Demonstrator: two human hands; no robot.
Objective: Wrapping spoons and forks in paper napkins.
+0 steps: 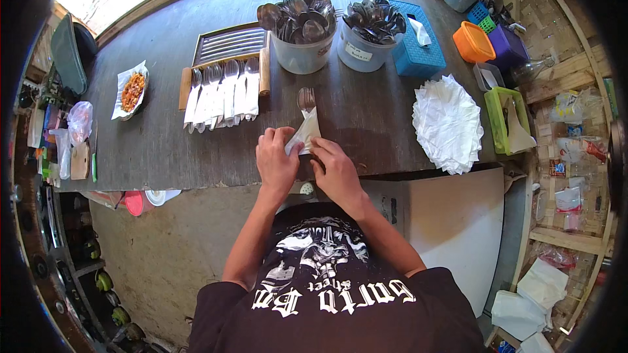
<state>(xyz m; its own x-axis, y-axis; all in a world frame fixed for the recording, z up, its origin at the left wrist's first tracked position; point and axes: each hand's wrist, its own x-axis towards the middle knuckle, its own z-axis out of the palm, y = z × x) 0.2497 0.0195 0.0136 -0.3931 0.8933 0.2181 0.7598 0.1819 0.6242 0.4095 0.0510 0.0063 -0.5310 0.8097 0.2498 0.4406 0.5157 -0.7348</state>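
Note:
Near the front edge of the dark table [363, 127], a fork [306, 98] lies with its tines pointing away from me. A white paper napkin [306, 130] is folded around its handle; whether a spoon lies with it, I cannot tell. My left hand [277, 157] pinches the napkin's left side, its thumb on the paper. On the right side, the fingers of my right hand [338, 166] hold the napkin's lower edge. Further left, several napkin-wrapped spoons and forks [223, 93] lie in a row at a wooden-handled tray [182, 90].
Two plastic tubs [301, 56] [360, 59] full of cutlery stand behind my hands. Beside them is a blue tissue box [419, 56]. A stack of white napkins [447, 125] lies right, near a green container [500, 132]. A paper-lined dish of food [131, 93] sits left.

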